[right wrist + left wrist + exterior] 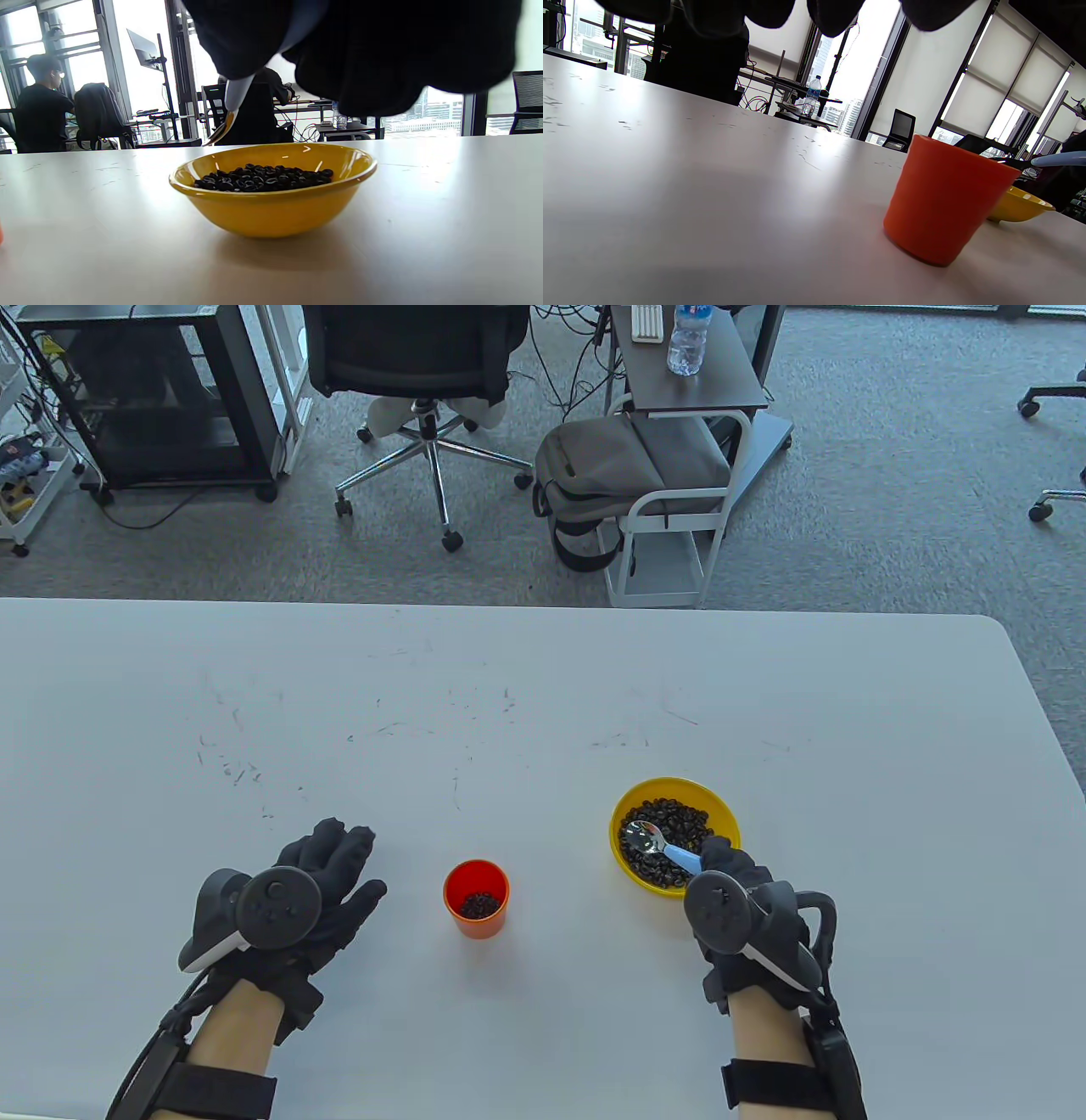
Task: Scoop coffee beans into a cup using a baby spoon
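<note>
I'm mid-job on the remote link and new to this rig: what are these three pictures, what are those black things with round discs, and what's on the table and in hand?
No machine here: those are a person's two hands in black sensor gloves, and the discs are trackers strapped to the backs. The wide picture looks down on the white table; the other two come from cameras on each wrist, low by the tabletop. The left hand rests open on the table, holding nothing. The right hand holds a baby spoon with a blue handle, its metal end over the coffee beans in the yellow bowl. Between the hands stands an orange cup with some beans already inside.
</note>
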### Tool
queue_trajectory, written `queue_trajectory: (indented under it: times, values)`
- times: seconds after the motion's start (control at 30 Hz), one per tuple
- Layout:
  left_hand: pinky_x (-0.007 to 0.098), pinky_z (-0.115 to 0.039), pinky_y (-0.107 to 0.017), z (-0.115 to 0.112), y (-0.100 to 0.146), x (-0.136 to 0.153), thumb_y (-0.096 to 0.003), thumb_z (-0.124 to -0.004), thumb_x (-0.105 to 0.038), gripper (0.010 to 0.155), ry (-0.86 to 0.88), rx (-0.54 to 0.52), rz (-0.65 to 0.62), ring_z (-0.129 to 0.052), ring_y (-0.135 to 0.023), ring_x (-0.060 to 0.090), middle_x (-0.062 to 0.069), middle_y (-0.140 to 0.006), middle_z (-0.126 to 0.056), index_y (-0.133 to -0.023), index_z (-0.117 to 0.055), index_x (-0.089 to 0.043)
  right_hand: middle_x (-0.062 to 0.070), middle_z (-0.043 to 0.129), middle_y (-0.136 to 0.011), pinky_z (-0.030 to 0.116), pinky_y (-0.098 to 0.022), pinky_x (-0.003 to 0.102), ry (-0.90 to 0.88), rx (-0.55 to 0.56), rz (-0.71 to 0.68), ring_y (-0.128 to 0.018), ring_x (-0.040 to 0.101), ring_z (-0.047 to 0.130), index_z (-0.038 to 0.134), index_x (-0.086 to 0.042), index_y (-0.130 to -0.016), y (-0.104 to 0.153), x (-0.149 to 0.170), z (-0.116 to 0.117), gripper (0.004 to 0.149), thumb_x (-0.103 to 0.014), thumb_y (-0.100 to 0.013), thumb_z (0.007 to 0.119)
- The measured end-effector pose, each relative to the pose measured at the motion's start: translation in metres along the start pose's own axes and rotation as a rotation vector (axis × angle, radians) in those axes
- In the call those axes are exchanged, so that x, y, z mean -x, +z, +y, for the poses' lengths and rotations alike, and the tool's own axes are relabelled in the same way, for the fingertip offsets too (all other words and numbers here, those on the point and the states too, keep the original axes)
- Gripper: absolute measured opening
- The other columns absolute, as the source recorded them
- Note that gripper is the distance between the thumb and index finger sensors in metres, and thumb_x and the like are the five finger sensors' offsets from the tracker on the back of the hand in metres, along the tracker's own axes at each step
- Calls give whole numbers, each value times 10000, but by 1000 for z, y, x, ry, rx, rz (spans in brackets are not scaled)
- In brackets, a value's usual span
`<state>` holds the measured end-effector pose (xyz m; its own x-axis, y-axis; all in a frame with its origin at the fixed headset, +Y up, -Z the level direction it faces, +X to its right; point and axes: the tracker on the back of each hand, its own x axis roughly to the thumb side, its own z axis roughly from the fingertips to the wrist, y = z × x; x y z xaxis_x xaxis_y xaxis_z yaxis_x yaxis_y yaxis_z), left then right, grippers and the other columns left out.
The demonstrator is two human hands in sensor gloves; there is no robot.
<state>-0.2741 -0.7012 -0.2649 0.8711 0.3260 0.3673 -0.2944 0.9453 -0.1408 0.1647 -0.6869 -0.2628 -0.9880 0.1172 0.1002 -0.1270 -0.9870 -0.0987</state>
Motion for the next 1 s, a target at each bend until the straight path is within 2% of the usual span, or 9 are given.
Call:
queue_trajectory:
  times: [0.2,0.6,1.0]
  values:
    - [754,-518,-625,0,0,0,-640,-600,-493,675,5,-2,-2,-505,-986,618,314,-1148,-375,-1169,-477,-93,275,844,-752,857,-300,473,44,-25,92,-474,463,933,647,103,-911,-3,18,8,551,-182,-460,787]
    - [753,-518,-626,0,1,1,-640,-600,-493,675,11,-1,-7,-503,-987,618,314,-1149,-373,-1170,-475,-93,268,843,-753,858,-300,476,239,-18,75,-477,463,934,658,88,-908,-7,17,20,545,-172,-451,801]
    - [754,-518,-625,1,1,1,-641,-599,-491,675,24,1,-6,-505,-984,620,317,-1148,-373,-1171,-475,-92,266,857,-739,867,-294,467,105,-139,110,-463,452,947,663,104,-908,-7,20,29,545,-180,-458,778]
